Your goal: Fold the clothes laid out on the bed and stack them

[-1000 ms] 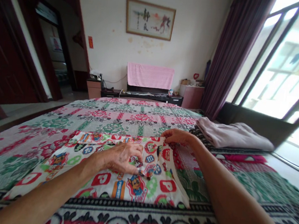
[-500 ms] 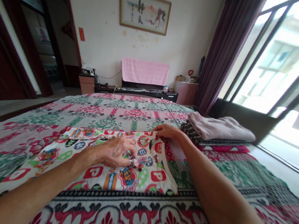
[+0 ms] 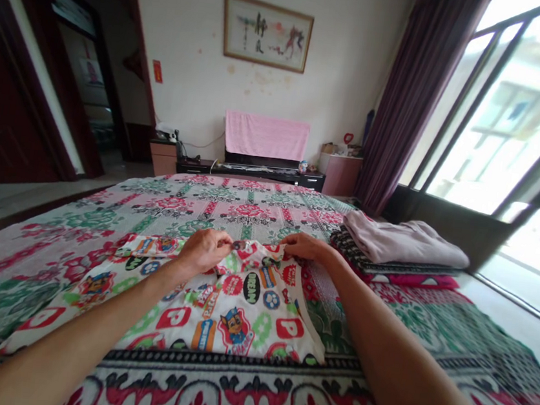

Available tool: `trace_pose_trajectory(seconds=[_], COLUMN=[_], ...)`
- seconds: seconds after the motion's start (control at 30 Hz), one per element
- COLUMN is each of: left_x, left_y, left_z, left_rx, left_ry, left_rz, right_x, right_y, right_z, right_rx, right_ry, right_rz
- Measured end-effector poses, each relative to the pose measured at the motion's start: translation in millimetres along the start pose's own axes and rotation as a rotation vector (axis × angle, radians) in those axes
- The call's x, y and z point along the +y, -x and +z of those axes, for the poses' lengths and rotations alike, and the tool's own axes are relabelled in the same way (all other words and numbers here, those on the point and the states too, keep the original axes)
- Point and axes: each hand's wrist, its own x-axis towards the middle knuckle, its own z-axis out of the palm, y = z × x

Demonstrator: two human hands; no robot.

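Note:
A white garment (image 3: 238,309) with colourful cartoon prints lies spread on the patterned bedspread (image 3: 229,393); its exact kind is hard to make out. My left hand (image 3: 207,249) is closed, pinching a bit of the fabric at the garment's far edge, near its middle. At the far right corner, my right hand (image 3: 304,247) has its fingers closed on the same edge, with the fingertips partly hidden. Between the two hands a short stretch of the cloth is slightly raised and rumpled. My left forearm covers part of the garment's left side.
A stack of folded clothes (image 3: 401,250), pale one on top, sits on the bed to the right. Beyond the bed are a low black cabinet (image 3: 254,171) and a pink cloth (image 3: 266,136). Large windows (image 3: 513,120) and a purple curtain (image 3: 416,95) are at right.
My left hand has moved from the garment's middle up to its far edge and now pinches there. The middle fabric lies flatter. My right hand stays at the far right corner.

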Motion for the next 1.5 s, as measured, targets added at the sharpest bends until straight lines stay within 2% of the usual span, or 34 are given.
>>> trace_pose_trajectory(seconds=[0.2,0.27,0.4,0.57,0.63,0.73,0.83,0.93,1.03,1.13,1.2,1.37,1.5], left_x=[-19,-24,-25,-13,-9,-5,0,12,23,26,22,1,-5], left_y=[-33,-37,-27,8,23,40,51,61,70,78,81,83,86], left_z=[4.8,8.8,6.3,-5.4,-6.4,-6.3,-8.7,-13.1,-15.1,-13.7,-11.7,-6.7,-3.2], left_rx=[-0.017,0.024,0.095,0.094,0.061,-0.062,-0.151,-0.178,-0.155,-0.137,-0.122,-0.089,-0.058], left_ry=[0.152,0.218,0.127,-0.088,-0.141,-0.149,-0.163,-0.212,-0.282,-0.291,-0.276,-0.239,-0.225], left_rz=[-0.374,-0.436,-0.345,-0.244,-0.205,-0.193,-0.199,-0.175,-0.173,-0.152,-0.120,-0.088,-0.048], right_x=[5,6,8,7,4,-2,-9,-18,-29,-43,-51,-59,-58], right_y=[-2,-3,-6,-4,0,14,36,63,89,107,116,125,125], right_z=[3,3,5,9,12,16,22,26,27,27,27,27,28], right_rx=[0.068,0.095,0.131,0.173,0.251,0.414,0.451,0.414,0.221,0.000,-0.076,-0.143,-0.166], right_ry=[0.018,0.021,0.010,-0.040,-0.053,-0.038,0.001,0.054,0.071,0.080,0.092,0.117,0.116], right_rz=[-0.004,0.008,0.039,0.050,0.056,0.051,0.051,0.012,-0.030,0.070,0.147,0.209,0.199])
